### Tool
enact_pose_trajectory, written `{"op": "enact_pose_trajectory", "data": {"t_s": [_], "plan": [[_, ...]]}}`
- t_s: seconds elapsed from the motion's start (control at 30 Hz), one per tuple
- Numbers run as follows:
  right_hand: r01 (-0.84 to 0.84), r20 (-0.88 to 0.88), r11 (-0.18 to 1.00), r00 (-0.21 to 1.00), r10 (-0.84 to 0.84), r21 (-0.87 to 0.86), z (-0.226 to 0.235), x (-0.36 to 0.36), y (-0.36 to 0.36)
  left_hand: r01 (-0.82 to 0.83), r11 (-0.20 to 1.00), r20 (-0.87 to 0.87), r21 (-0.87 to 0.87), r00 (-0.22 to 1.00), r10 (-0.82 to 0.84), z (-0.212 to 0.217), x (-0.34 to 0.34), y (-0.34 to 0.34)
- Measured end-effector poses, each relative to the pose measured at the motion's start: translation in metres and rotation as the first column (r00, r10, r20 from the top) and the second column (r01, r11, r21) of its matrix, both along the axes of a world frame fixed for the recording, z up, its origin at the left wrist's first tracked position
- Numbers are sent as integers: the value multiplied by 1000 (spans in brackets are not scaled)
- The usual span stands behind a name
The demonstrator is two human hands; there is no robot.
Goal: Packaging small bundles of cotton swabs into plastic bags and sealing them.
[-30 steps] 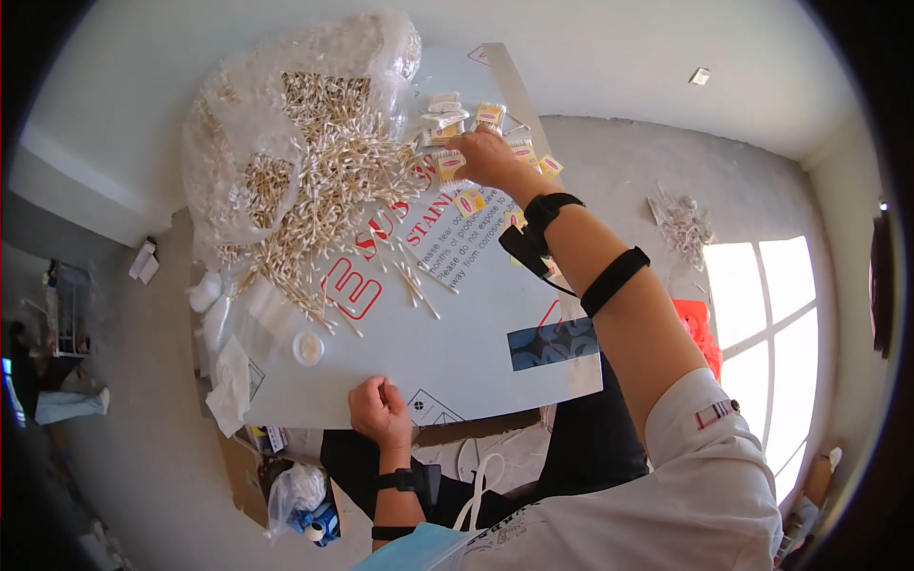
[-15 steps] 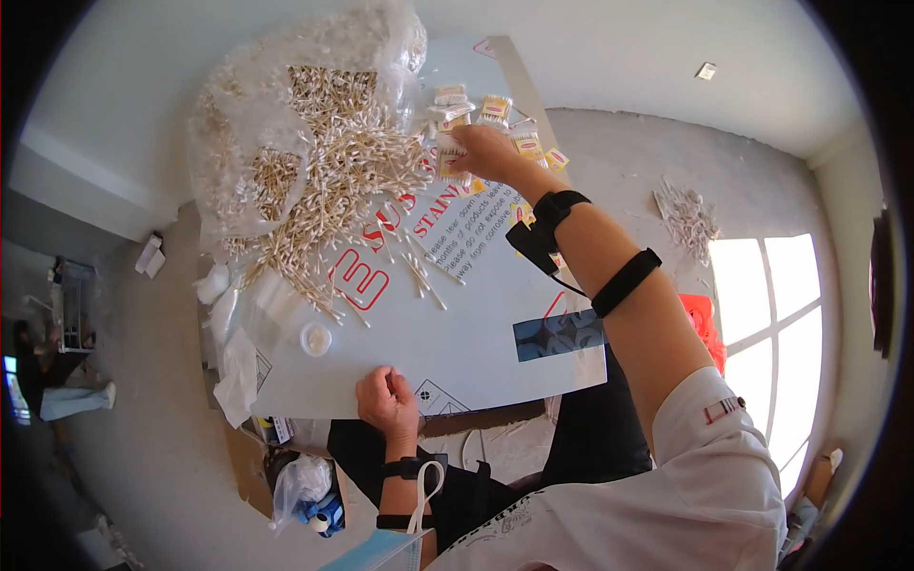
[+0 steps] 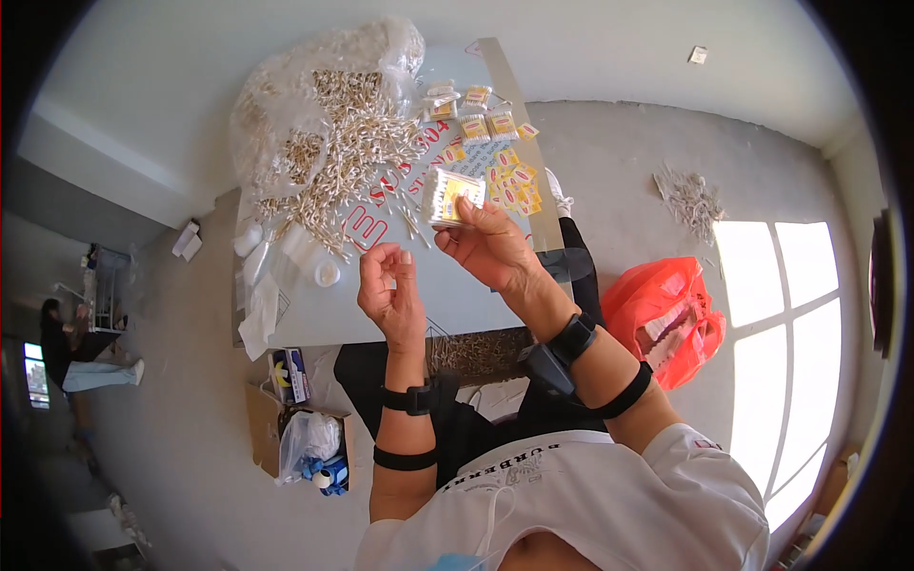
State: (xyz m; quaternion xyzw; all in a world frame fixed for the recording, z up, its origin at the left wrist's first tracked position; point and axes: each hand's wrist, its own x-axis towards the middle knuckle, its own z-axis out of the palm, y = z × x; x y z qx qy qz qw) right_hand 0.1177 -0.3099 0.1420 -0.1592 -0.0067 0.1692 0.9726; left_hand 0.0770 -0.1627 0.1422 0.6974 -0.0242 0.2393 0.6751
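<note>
My right hand [image 3: 500,247] grips a small clear pack of cotton swabs [image 3: 444,198] with a yellow label on its face, raised above the board. Lower and to the left, my left hand [image 3: 392,303] is closed, fingers curled toward the thumb; whether anything sits between them is hidden. Loose cotton swabs [image 3: 367,133] spill from a big clear plastic bag [image 3: 271,95] at the far left. More swab packs [image 3: 502,124] lie at the far right, and yellow labels [image 3: 514,186] are scattered nearer. A small round white tub [image 3: 327,274] stands left of my left hand.
The pale printed board [image 3: 381,324] covers the table. A red plastic bag [image 3: 657,285] is on the floor at right, near a heap of thin pale sticks [image 3: 687,205]. At lower left stands a cardboard box [image 3: 268,443]. Another person [image 3: 59,343] is far left.
My right hand has come back from the far packs toward me with a swab pack in it. My left hand has lifted and now faces it. The head view has shifted.
</note>
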Motion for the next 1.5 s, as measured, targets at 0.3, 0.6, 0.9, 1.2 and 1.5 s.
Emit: {"op": "enact_pose_trajectory", "data": {"t_s": [0.3, 0.6, 0.9, 1.2, 1.5], "plan": [[8, 184, 995, 983, -25, 95, 35, -57, 7, 75, 988, 124, 138, 988, -93, 67, -35, -38], [-17, 213, 984, 977, -21, 175, 23, -72, 12, 20, 978, 186, 206, 981, -59, 62, -50, -43], [-50, 257, 963, 966, -20, 263, 26, -79, 7, 3, 979, 326, 205, 943, -71, 74, -56, -47], [-70, 315, 970, 949, -7, 233, 23, -80, 0, 149, 981, 259, 121, 950, -176, 85, -62, -48], [27, 238, 997, 970, -44, 71, 23, -84, 4, 141, 984, 201, 109, 966, -160, 88, -61, -40]]}}
